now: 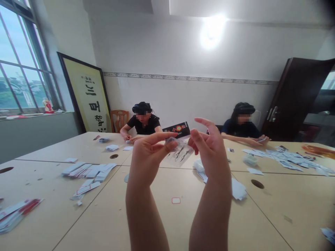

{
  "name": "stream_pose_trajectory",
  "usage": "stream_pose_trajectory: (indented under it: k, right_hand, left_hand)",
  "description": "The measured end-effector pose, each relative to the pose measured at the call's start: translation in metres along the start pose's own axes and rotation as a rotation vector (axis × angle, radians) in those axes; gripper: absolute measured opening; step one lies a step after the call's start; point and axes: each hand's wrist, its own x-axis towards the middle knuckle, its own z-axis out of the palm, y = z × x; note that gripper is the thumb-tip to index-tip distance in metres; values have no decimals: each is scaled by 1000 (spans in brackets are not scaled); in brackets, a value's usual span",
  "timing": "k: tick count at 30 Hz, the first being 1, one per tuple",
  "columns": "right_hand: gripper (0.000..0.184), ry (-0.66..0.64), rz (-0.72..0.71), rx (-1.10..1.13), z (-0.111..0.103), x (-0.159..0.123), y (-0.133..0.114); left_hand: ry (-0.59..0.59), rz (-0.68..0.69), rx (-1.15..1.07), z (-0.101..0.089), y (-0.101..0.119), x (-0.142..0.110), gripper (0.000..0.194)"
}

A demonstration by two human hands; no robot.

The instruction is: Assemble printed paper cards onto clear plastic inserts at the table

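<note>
Raised above the table's middle is a small clear plastic packet [180, 153], tilted, with several thin dark metal pieces inside that look like fishing tackle. Across its top runs a black header card [180, 129] with red and orange print. My left hand [150, 151] pinches the packet's left side between thumb and fingers. On the packet's right edge, my right hand [208, 143] has its thumb and bent fingers closed, while its index finger points up and away. A small white label with a red border [176, 200] lies on the table below.
Stacks of white cards [90, 170] lie on the table [146, 230] at left, with red-edged cards [19, 214] nearer me. Scattered packets [288, 158] cover the far right. Two people sit opposite, handling small items. A round hole [258, 184] pierces the tabletop.
</note>
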Motion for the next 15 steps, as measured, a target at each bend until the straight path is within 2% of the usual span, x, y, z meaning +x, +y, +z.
stream_pose_trajectory:
  k: [5,7,11,15]
  right_hand:
    - [19,79,-38,-102,0,-11,-12]
    - [12,56,-20,-115,-2,-18,-19]
    - [7,-72,-11,-98,-6,-28,-28]
    - [11,-66,-67,-118,-10,-35,-33]
  left_hand:
    - [48,89,55,0,14,-12,22]
    - [107,101,128,-1,22,-22,21]
    - [196,96,168,-4,39,-44,19]
    - [217,141,149,-6,44,-53,19]
